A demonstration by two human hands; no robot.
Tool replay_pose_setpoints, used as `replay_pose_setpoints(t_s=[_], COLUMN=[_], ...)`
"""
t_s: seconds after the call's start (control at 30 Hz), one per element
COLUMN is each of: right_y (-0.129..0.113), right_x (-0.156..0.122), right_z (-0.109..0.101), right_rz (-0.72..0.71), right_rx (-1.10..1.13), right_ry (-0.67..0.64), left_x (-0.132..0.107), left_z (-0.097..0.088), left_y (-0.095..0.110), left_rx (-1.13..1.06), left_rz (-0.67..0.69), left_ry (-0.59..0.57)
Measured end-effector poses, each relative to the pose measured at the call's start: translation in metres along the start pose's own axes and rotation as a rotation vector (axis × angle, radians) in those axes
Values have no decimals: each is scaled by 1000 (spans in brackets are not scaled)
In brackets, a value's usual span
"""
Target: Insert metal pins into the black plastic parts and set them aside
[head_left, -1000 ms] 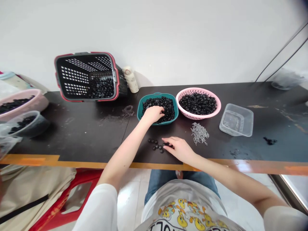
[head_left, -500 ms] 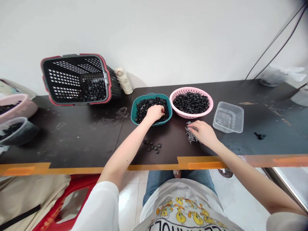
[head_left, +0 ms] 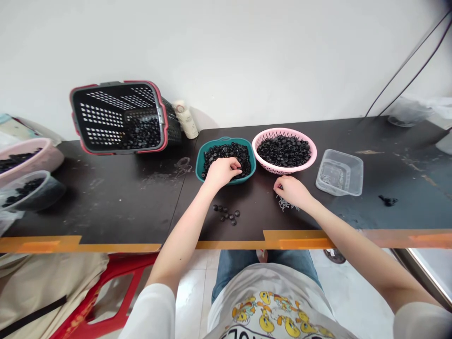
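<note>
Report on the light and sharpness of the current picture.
In the head view, a soft shadow falls on the wall right of the white bottle; glare whitens the floor tiles; the upper right corner darkens; the thin metal pieces by the right hand are too fine to count.

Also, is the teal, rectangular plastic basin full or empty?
The basin is not empty: small black pieces fill much of it, below the left hand.

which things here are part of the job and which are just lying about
Likely the job:
teal basket of black pieces, left hand at it
grey pins, right hand at them
loose black discs
pink basket alongside

Seemingly just lying about:
white bottle
beige cloth
</note>
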State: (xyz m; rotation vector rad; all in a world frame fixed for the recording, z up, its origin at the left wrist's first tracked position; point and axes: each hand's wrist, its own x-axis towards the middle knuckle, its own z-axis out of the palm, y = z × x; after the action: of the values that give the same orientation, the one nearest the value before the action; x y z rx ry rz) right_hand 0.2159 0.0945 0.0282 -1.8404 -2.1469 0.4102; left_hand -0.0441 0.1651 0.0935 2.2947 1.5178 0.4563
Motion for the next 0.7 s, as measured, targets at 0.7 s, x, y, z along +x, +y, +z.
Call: replay_pose_setpoints(t_s=[0.7], right_y=[-37], right_x=[-50], right_z=[-25], right_rz=[80], right_rx=[1065], right_ry=[316], left_x=[-51], left_z=[12], left_y=[35], left_rx=[-637], left_rz=[259], left_ry=[176])
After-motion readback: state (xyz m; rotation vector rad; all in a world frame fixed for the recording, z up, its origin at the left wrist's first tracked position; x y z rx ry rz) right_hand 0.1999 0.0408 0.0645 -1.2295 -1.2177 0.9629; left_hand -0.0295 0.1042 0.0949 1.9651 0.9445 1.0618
